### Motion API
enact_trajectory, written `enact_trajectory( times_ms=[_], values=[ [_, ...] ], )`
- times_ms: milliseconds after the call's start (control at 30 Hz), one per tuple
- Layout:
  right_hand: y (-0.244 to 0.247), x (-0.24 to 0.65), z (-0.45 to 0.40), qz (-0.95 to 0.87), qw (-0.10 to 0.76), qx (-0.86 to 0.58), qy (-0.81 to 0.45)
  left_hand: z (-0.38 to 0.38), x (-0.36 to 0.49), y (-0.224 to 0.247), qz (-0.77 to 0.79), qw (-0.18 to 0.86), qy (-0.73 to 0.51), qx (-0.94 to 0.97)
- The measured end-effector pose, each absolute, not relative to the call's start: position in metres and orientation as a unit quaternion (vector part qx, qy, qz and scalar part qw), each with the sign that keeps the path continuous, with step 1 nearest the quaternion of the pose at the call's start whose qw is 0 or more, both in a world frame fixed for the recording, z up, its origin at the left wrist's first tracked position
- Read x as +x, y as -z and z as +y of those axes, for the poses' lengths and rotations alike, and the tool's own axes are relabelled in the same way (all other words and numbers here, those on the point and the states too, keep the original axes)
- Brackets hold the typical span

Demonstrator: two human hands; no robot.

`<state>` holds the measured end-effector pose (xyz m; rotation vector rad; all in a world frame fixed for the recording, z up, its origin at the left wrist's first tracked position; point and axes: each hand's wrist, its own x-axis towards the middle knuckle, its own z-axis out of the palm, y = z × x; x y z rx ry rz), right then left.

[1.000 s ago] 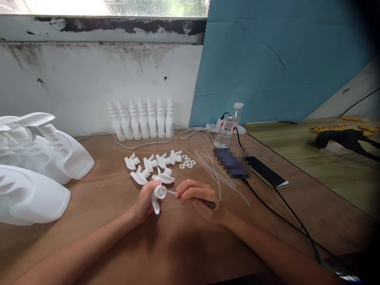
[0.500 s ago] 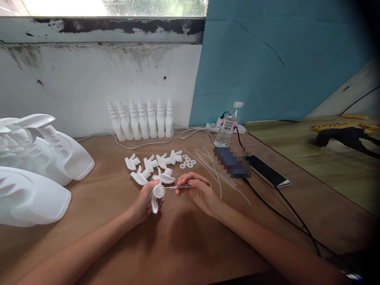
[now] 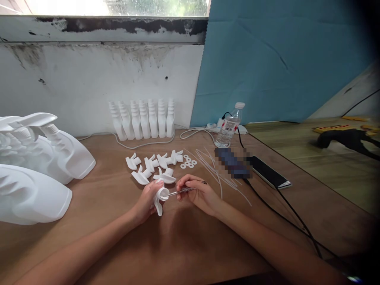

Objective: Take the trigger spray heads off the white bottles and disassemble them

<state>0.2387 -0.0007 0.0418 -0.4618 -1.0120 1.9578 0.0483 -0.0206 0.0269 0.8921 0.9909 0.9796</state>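
Note:
My left hand point(image 3: 148, 200) is closed round a white spray head point(image 3: 162, 194), its round opening facing right and its trigger pointing down. Between the thumb and fingers of my right hand point(image 3: 197, 192) is a thin metal tool with a dark handle point(image 3: 185, 190); its tip reaches the opening of the spray head. Just beyond my left hand lie several more white spray heads point(image 3: 164, 176). Small white rings point(image 3: 189, 162) form a cluster behind my right hand. Thin clear tubes point(image 3: 212, 168) lie crossed to the right of the rings.
Several small white bottles point(image 3: 144, 122) stand by the wall. Large white spray bottles point(image 3: 71, 158) fill the left side. At the right are a water bottle point(image 3: 227, 132), a blurred-out dark item point(image 3: 233, 163), a phone point(image 3: 268, 172) and black cables point(image 3: 285, 213).
The spray head has turned in my left hand, its opening now more to the right. The tool is tilted, with its tip lower and at the opening. The view has shifted slightly.

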Motion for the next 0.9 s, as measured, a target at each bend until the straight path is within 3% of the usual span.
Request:
enact_trajectory(
  times_ms=[200, 333, 467, 567, 700, 900],
  values=[
    [-0.037, 0.242, 0.005, -0.267, 0.376, -0.203, -0.864, -0.018, 0.049, -0.024, 0.441, 0.679, -0.433, 0.395],
    [-0.038, 0.25, 0.015, -0.289, 0.471, -0.246, -0.797, -0.022, 0.048, -0.023, 0.438, 0.64, -0.459, 0.434],
    [-0.04, 0.263, 0.029, -0.392, 0.607, -0.343, -0.6, -0.029, 0.038, -0.023, 0.41, 0.497, -0.513, 0.567],
    [-0.036, 0.269, 0.037, -0.471, 0.618, -0.429, -0.46, -0.032, 0.029, -0.026, 0.393, 0.378, -0.512, 0.664],
    [-0.03, 0.27, 0.041, -0.499, 0.588, -0.473, -0.426, -0.027, 0.024, -0.029, 0.328, 0.259, -0.445, 0.792],
    [-0.036, 0.275, 0.042, -0.493, 0.611, -0.459, -0.414, -0.021, 0.024, -0.028, 0.229, 0.077, -0.349, 0.905]
  ],
)
